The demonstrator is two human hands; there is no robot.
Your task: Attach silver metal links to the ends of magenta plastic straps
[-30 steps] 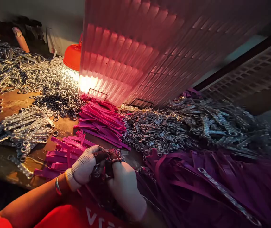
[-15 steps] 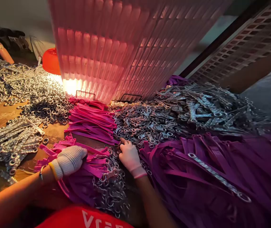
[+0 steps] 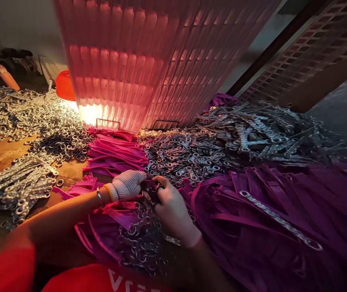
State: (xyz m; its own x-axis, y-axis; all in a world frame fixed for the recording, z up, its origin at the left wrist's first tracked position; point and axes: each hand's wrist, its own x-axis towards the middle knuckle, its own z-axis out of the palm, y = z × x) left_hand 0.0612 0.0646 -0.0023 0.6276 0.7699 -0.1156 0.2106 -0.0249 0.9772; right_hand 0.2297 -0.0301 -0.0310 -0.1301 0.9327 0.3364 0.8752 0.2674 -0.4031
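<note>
My left hand [image 3: 127, 184], in a white dotted knit glove, is closed, its fingertips meeting those of my right hand. My right hand [image 3: 175, 211], also gloved, has its fingers curled in a pinch. Something small and dark lies between the two hands, too shadowed to name. Just under them is a heap of silver rings and ring-ended metal pieces [image 3: 143, 243]. Beneath my left forearm, a bundle of pink straps [image 3: 125, 217] spreads out. Another stack of pink straps [image 3: 115, 152] lies just beyond my left hand.
Ribbed clear panels [image 3: 109, 81] stand upright behind the straps, beside a lit red lamp [image 3: 66, 86]. Silver braided pieces [image 3: 24, 182] and rings [image 3: 61, 142] are piled left. More metal pieces [image 3: 191, 152] lie behind; purple straps [image 3: 252, 227] fill the right, one braided piece [image 3: 283, 221] on top.
Hands together over the lap parted; the left went to the near pink straps, the right to the metal heap's edge. Now the left has moved right and they meet again. The view shifted right.
</note>
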